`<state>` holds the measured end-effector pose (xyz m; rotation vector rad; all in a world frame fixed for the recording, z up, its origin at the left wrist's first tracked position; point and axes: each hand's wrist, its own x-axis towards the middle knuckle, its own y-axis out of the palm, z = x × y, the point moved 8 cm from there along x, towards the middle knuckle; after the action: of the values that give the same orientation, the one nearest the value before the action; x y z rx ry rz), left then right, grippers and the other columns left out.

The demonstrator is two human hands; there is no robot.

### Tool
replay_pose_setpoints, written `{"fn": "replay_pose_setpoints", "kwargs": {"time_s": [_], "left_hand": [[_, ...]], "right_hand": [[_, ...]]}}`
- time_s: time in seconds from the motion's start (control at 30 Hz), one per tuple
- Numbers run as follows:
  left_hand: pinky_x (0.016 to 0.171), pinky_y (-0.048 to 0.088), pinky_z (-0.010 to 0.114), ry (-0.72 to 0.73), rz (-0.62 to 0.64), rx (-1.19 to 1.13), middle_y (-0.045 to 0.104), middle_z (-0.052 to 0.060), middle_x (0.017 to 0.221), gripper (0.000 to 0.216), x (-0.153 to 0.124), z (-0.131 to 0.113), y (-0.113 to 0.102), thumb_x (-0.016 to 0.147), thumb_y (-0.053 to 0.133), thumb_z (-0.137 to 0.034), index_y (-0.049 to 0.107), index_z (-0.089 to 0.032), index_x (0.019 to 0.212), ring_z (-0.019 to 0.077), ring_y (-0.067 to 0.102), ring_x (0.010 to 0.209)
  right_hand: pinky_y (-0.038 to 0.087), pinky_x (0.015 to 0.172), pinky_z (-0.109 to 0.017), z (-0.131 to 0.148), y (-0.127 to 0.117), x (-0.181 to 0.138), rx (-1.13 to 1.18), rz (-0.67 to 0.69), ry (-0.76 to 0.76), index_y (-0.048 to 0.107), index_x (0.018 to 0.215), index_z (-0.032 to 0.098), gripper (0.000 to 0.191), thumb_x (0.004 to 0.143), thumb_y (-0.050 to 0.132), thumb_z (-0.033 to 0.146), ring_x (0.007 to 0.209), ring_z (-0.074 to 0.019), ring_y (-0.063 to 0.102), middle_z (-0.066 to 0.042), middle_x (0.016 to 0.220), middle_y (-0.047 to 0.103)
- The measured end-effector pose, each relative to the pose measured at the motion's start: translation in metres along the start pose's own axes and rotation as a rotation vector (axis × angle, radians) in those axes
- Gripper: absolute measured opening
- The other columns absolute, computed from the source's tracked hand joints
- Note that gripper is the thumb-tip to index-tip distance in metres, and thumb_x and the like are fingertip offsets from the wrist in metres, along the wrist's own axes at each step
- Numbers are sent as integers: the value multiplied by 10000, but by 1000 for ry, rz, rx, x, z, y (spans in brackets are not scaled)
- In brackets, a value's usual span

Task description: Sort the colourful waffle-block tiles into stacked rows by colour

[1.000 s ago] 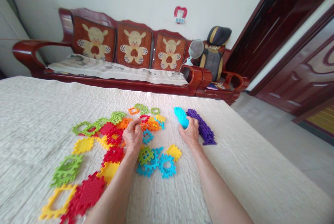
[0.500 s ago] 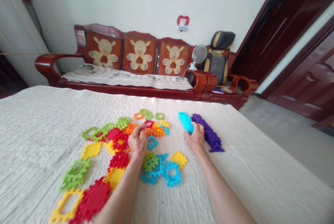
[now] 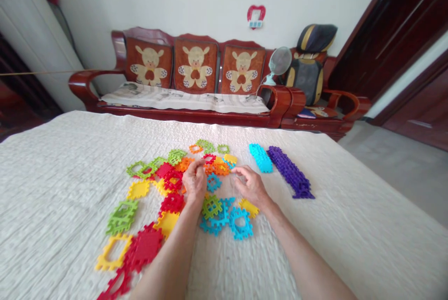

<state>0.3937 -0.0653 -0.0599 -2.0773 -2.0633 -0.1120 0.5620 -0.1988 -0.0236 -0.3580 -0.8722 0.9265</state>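
Loose plastic interlocking tiles (image 3: 168, 188) in red, yellow, green, orange and blue lie scattered on a cream quilted bed cover (image 3: 52, 169). My left hand (image 3: 194, 181) rests curled over the pile, fingertips pinched near small red and orange tiles (image 3: 215, 165). My right hand (image 3: 249, 186) hovers just right of it, fingers bent and apart, holding nothing, close to a small blue tile (image 3: 213, 182). A stack of cyan tiles (image 3: 260, 157) and a longer row of purple tiles (image 3: 290, 171) lie to the right, apart from both hands.
Beyond the bed stands a red wooden sofa (image 3: 196, 80) with bear cushions, a small fan (image 3: 280, 64) and a bag (image 3: 310, 64) on its right end. Dark wooden doors (image 3: 402, 38) are at the right, with grey floor (image 3: 395, 169) beside the bed.
My right hand has let go of the cyan stack and moved left toward the pile. The left hand stays on the pile. The view has shifted left.
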Motion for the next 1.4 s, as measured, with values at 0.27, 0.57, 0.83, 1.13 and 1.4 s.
{"fn": "replay_pose_setpoints", "kwargs": {"time_s": [0.27, 0.57, 0.83, 1.13, 1.4], "left_hand": [[860, 522, 321, -4, 12, -41, 738, 24, 848, 310, -4, 0, 4, 739, 437, -237, 725, -195, 846, 183, 670, 839], [884, 515, 348, -7, 66, -69, 734, 59, 904, 330, -14, -5, 15, 740, 418, -223, 716, -168, 869, 195, 668, 895], [921, 499, 382, -15, 76, -89, 737, 71, 923, 318, -16, -3, 20, 739, 444, -239, 719, -164, 879, 208, 666, 914], [883, 515, 371, 10, 51, -64, 743, 60, 894, 318, -15, -1, 19, 733, 449, -246, 729, -179, 868, 203, 675, 879], [876, 517, 362, 22, 74, -79, 741, 69, 919, 325, -15, 2, 21, 745, 446, -243, 726, -171, 891, 203, 674, 892]], "right_hand": [[480, 881, -350, 24, 25, -5, -20, 180, 8, 637, 1036, 203, 241, 798, 599, 202, 982, -188, 607, -58, 1029, 665], [461, 907, -409, 30, 36, -8, -156, 155, 9, 602, 1105, 172, 372, 754, 673, 274, 1000, -231, 576, -92, 1070, 652], [481, 868, -404, 26, 36, -8, -135, 123, 49, 605, 1087, 204, 376, 715, 661, 188, 955, -226, 604, -72, 1021, 671], [516, 817, -367, 17, 37, -8, 25, 84, 152, 623, 1059, 220, 423, 645, 650, 138, 861, -197, 642, -34, 919, 688], [508, 657, -241, 7, 29, -5, 271, 42, 278, 632, 1001, 206, 345, 676, 522, 168, 717, -130, 601, 9, 802, 642]]}}
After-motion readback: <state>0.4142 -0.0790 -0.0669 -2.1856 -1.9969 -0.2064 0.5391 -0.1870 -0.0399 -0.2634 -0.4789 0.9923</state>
